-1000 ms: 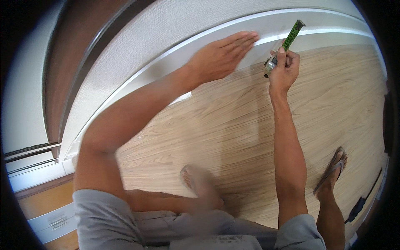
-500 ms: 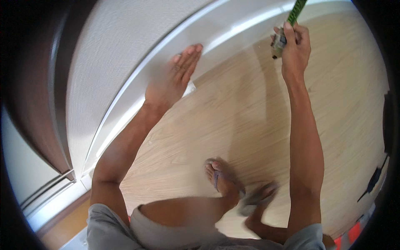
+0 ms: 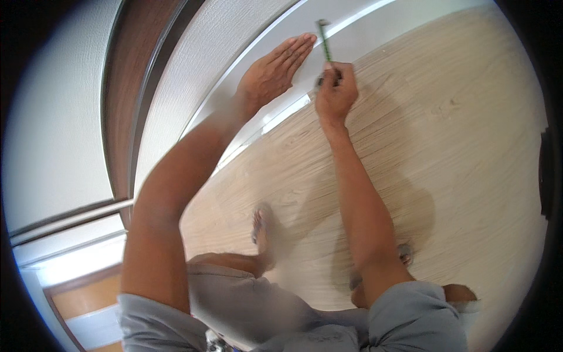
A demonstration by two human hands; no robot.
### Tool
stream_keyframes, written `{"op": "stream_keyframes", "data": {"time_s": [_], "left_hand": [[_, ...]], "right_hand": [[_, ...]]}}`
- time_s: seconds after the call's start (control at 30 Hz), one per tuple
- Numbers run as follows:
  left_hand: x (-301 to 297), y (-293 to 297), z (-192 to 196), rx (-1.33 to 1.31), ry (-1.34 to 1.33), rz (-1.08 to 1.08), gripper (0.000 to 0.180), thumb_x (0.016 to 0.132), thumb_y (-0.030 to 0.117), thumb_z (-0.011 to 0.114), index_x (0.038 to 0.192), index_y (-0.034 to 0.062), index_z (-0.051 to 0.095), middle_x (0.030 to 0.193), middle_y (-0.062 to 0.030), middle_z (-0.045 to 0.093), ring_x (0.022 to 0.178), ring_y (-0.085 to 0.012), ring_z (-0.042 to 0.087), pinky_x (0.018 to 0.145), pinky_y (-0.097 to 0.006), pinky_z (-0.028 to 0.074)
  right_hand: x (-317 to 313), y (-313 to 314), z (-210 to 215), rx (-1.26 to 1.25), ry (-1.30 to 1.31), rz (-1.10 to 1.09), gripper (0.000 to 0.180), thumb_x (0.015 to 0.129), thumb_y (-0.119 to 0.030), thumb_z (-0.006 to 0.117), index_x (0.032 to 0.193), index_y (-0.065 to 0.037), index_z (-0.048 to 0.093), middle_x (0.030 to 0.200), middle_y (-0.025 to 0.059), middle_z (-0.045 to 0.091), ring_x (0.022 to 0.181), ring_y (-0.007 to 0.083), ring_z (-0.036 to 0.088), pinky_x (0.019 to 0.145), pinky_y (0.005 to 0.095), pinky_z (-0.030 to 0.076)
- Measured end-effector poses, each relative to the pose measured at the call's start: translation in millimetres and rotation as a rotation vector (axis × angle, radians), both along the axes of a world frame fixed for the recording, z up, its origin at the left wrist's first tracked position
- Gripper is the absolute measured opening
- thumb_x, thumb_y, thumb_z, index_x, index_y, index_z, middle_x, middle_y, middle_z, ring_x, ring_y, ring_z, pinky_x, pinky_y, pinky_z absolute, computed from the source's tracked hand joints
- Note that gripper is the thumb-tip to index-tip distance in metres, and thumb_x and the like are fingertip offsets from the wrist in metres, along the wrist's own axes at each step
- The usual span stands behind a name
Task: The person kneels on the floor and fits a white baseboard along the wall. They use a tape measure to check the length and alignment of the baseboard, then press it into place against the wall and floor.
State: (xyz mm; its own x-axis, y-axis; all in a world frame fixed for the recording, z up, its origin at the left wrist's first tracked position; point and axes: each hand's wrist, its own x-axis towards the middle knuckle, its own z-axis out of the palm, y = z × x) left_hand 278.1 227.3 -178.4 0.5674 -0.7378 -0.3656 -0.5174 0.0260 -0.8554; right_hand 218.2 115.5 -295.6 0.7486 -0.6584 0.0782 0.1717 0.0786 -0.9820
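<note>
My left hand (image 3: 278, 70) lies flat with its fingers stretched out and together along the white baseboard (image 3: 352, 26) at the foot of the wall; nothing is in it. Close by on its right, my right hand (image 3: 337, 91) is wrapped round a tape measure (image 3: 322, 79), whose case is mostly hidden by the fingers and blurred. A short length of green tape blade (image 3: 326, 47) sticks out of it away from me, past my left fingertips, with the end hook (image 3: 321, 23) in front of the baseboard. I cannot tell whether the hook touches it.
Light wood-look flooring (image 3: 469, 117) spreads to the right. The textured white wall (image 3: 182, 64) curves along the left, with a dark brown frame (image 3: 138, 88) beyond it. My sandalled feet stand on the floor below. A dark object (image 3: 545, 173) is at the right edge.
My right hand has come left and slightly nearer with the tape measure, close to my left hand; the blade's end now shows. My left hand appears farther up and right along the baseboard. The view has shifted.
</note>
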Motion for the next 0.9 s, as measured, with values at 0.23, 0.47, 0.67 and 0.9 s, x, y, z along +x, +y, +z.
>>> {"op": "stream_keyframes", "data": {"time_s": [0.23,0.47,0.67,0.9], "left_hand": [[11.0,16.6,-29.3,-0.305,-0.025,-0.171,0.082,0.103,0.049,0.054,0.165,0.0027,0.027,0.175,-0.0088,0.025,0.162,-0.0210,0.018,0.136,-0.040,0.013],[14.1,20.3,-31.2,-0.313,0.066,-0.147,0.076,0.105,0.044,0.052,0.164,0.0002,0.030,0.175,-0.0096,0.025,0.163,-0.0225,0.017,0.136,-0.040,0.008],[16.8,24.9,-35.8,-0.316,-0.057,-0.302,0.057,0.109,0.029,0.042,0.159,0.0033,0.043,0.170,-0.0072,0.037,0.161,-0.0233,0.025,0.136,-0.044,0.005],[19.2,26.0,-31.7,-0.477,0.100,-0.381,0.056,0.100,0.029,0.054,0.144,-0.0048,0.057,0.156,-0.0149,0.053,0.153,-0.0286,0.039,0.134,-0.043,0.018]], "right_hand": [[22.8,8.7,-7.9,-0.300,-0.149,-0.070,0.016,0.103,-0.013,0.066,0.094,0.000,0.064,0.083,0.0115,0.069,0.075,0.0207,0.064,0.070,0.0359,0.051],[34.0,2.7,2.5,-0.368,-0.073,-0.080,0.016,0.102,-0.014,0.070,0.097,0.000,0.067,0.086,0.0090,0.070,0.079,0.0186,0.066,0.075,0.0346,0.054],[36.2,3.4,0.0,-0.434,-0.080,-0.178,0.014,0.101,-0.014,0.072,0.099,-0.001,0.070,0.087,0.0071,0.070,0.080,0.0139,0.062,0.075,0.0301,0.052],[35.3,4.5,0.9,-0.267,-0.080,-0.099,0.017,0.099,-0.016,0.073,0.096,0.000,0.069,0.087,0.0075,0.069,0.079,0.0154,0.062,0.073,0.0319,0.051]]}}
